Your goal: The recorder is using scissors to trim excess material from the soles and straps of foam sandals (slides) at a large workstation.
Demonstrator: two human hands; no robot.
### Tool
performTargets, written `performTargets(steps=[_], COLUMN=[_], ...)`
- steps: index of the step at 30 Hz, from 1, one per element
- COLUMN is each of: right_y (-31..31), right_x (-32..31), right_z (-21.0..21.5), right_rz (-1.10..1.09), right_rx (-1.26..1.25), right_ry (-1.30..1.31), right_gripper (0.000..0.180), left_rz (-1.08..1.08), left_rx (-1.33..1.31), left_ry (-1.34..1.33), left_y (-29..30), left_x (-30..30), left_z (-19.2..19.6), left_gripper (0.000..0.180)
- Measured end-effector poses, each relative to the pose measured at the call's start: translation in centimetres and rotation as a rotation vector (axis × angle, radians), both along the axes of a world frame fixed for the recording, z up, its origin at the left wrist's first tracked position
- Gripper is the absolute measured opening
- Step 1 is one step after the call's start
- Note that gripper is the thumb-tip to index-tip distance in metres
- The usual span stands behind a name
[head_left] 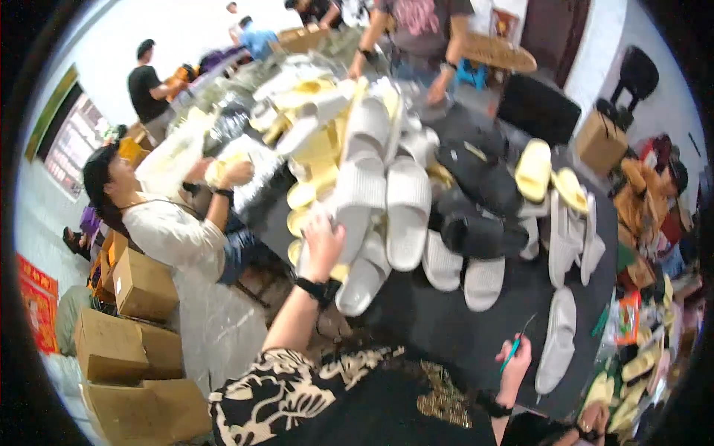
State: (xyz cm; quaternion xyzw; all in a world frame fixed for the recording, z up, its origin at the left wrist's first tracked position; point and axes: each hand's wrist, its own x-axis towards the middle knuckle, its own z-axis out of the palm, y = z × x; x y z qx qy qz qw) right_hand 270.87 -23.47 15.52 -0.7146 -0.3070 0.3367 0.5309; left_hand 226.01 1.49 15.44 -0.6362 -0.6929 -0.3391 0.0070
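Observation:
My left hand [324, 241] is at the near left edge of a heap of slippers, its fingers curled against a light grey slipper [355, 195]. The exact grip is partly hidden by the hand. In my right hand [513, 369], low over the black tabletop, is a slim tool with a teal handle [510, 355] and a thin metal tip. Beside that hand, on the right, a single grey slipper [558, 342] lies on the table. Black slippers [480, 227] and a pale yellow slipper [533, 171] lie among the grey ones.
The black table [439, 327] bears the heap. A person in a white top [175, 230] handles yellow slippers on the left; another person's hands [439, 88] reach in across the table. Cardboard boxes [111, 346] stand at lower left, and more slippers [639, 364] lie at right.

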Motion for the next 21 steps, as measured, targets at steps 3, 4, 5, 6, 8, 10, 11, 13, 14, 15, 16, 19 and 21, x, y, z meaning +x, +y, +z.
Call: performTargets(steps=[3,4,5,6,8,10,11,13,14,15,16,19,21], right_y=[1.1,1.5,2.2,2.7,4.1,5.1,5.7,6.5,6.9,7.3,7.5,8.1,8.7], right_x=[-2.8,-3.0,-4.0,-4.7,-6.7,-7.2,-7.5,-8.0,-8.0,-8.0,-7.9,-7.0,-6.6], right_z=[0.1,-1.4,-1.5,-1.4,0.5,0.6,0.6,0.7,0.7,0.7,0.8,1.9,3.3], right_rz=[0.110,0.185,0.252,0.278,0.313,0.369,0.432,0.461,0.478,0.495,0.499,0.476,0.482], right_rx=[0.064,0.125,0.165,0.150,0.164,0.176,0.175,0.159,0.137,0.115,0.087,0.096,0.133], right_ry=[0.155,0.109,0.132,0.089,0.057,0.151,0.250,0.243,0.233,0.223,0.261,0.335,0.312], right_gripper=[0.038,0.040,0.040,0.041,0.039,0.038,0.037,0.037,0.036,0.036,0.047,0.046,0.042], left_rz=[-0.003,0.007,0.014,0.026,0.032,-0.010,-0.047,-0.059,-0.093,-0.128,-0.129,-0.215,-0.361], left_rx=[-0.031,-0.002,0.017,0.039,0.036,0.041,0.035,0.124,0.141,0.158,0.164,0.111,0.050], left_ry=[0.067,0.037,0.008,0.012,-0.098,-0.298,-0.493,-0.522,-0.567,-0.611,-0.610,-0.747,-0.846], left_y=[-0.5,-0.4,-0.1,0.3,1.0,1.4,1.3,2.1,2.2,2.2,1.8,0.9,0.8], left_x=[1.8,1.5,1.0,0.5,0.7,1.8,2.2,2.1,2.5,3.0,3.7,6.7,8.3], left_z=[2.0,1.9,1.7,1.4,2.0,4.0,5.0,5.5,6.8,8.2,10.0,12.9,12.9], left_gripper=[0.035,0.032,0.029,0.029,0.024,0.022,0.019,0.018,0.019,0.021,0.021,0.024,0.025])
